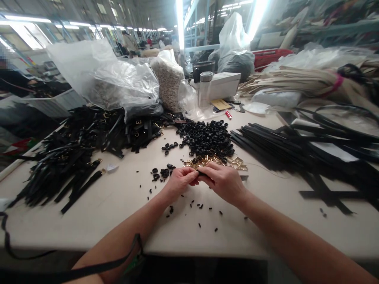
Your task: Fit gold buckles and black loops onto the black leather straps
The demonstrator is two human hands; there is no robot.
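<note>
My left hand (184, 177) and my right hand (223, 180) meet above the table, fingers pinched together. A short piece of black strap (201, 173) shows between them; both hands grip it, and most of it is hidden by the fingers. Just beyond lie gold buckles (207, 159) and a big heap of small black strap loops (207, 136). A smaller cluster of black loops (162, 172) sits beside my left hand. Tiny black scraps (201, 206) are scattered on the tabletop nearer to me.
Black straps with gold buckles (89, 154) pile up at left. Long black strips (272, 146) spread at right. Behind stand plastic bags (118, 83), a clear bottle (205, 90), a white box (226, 85) and a red lighter (228, 114). A person (14, 77) is at far left.
</note>
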